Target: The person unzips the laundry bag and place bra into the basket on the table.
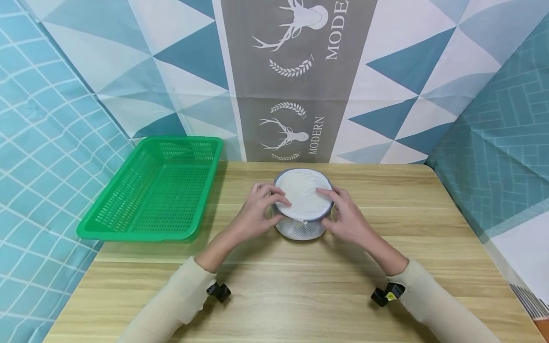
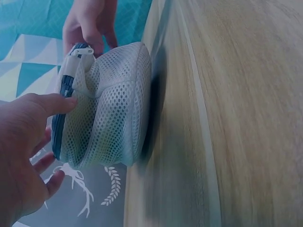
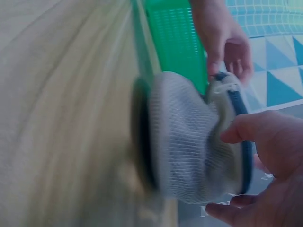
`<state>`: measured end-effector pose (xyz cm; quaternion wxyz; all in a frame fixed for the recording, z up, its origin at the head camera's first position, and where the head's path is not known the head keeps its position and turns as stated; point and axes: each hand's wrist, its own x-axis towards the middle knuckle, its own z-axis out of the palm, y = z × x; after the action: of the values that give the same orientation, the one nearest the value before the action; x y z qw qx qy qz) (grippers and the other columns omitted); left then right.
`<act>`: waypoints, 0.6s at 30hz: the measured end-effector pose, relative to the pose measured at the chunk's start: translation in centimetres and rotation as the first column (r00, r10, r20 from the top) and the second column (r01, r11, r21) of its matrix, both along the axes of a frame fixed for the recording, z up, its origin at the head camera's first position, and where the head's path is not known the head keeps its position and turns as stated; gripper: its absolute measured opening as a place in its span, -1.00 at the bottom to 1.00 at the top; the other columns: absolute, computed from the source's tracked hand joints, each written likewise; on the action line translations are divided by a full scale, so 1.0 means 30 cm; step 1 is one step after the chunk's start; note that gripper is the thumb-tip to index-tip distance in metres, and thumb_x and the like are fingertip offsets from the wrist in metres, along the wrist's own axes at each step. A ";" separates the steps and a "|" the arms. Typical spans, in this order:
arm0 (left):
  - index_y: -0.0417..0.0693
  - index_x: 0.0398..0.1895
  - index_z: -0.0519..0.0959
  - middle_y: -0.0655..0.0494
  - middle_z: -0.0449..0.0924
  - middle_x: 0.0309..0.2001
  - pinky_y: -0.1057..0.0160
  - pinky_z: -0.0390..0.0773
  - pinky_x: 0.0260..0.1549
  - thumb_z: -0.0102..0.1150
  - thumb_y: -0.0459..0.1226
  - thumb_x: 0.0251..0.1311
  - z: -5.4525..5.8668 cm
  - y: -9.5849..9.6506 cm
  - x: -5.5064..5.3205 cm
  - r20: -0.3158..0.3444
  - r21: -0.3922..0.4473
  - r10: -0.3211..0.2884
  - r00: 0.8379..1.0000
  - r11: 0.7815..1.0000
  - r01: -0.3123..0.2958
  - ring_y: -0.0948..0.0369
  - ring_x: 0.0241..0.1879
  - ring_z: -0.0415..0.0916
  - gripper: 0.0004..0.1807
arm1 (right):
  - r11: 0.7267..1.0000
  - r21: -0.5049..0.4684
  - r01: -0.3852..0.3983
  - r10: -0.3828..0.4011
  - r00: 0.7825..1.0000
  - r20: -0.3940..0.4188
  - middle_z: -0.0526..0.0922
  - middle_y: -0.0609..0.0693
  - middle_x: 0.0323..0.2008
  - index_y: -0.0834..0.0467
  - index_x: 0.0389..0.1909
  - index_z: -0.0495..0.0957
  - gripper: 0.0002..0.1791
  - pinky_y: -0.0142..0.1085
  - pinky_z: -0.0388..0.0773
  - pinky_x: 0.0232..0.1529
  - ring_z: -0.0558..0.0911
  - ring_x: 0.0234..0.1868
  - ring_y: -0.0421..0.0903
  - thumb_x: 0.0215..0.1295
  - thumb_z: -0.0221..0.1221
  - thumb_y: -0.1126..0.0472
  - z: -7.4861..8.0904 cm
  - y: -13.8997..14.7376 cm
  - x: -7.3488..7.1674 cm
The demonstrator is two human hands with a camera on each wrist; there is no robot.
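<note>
A round white mesh laundry bag [image 1: 302, 193] with a blue-grey zipper around its top is held between both hands, close over the wooden table. My left hand [image 1: 259, 213] pinches the left side of the rim, thumb below and fingers on the mesh top. On the opposite side, my right hand [image 1: 348, 216] grips the rim in the same way. The zipper pull [image 2: 84, 51] sits on the side facing me. Below the zipper, the soft mesh wall [image 3: 184, 142] is creased. Something pale yellowish shows faintly through the mesh in the left wrist view.
A green plastic basket [image 1: 198, 228] with slotted walls stands at the table's left back. Behind the wooden table [image 1: 274, 295] rises a patterned backdrop [image 1: 283, 90] with deer prints. Blue tile-patterned sheets [image 1: 38, 157] hang at the sides.
</note>
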<state>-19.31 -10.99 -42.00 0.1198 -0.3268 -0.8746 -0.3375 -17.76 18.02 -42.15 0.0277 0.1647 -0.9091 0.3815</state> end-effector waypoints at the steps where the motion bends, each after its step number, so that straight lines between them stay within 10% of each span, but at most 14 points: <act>1: 0.05 0.00 0.81 -0.07 0.70 0.31 -0.35 0.45 0.50 0.68 -0.38 0.15 0.001 -0.003 0.001 -0.005 -0.006 -0.001 1.000 1.000 0.001 -0.17 0.43 0.43 -0.64 | 1.000 0.016 -0.005 0.005 1.000 -0.008 0.22 0.52 0.68 0.13 0.62 0.47 -0.14 0.45 0.56 0.49 0.39 0.64 0.52 0.23 0.35 0.45 0.009 0.004 0.004; 18: 0.10 0.04 0.80 0.01 0.72 0.34 -0.33 0.48 0.33 0.69 -0.29 0.14 0.013 -0.024 0.012 -0.041 -0.025 -0.010 0.999 1.000 0.009 -0.13 0.53 0.42 -0.61 | 0.997 0.052 0.056 -0.043 0.972 -0.229 0.63 0.29 0.43 0.15 0.43 0.64 -0.37 0.42 0.57 0.44 0.59 0.47 0.35 0.37 0.52 0.15 0.048 0.029 0.076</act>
<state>-18.94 -11.70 -41.61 0.1319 -0.3390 -0.8747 -0.3202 -15.49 18.88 -40.70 0.1366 0.1853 -0.9144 0.3329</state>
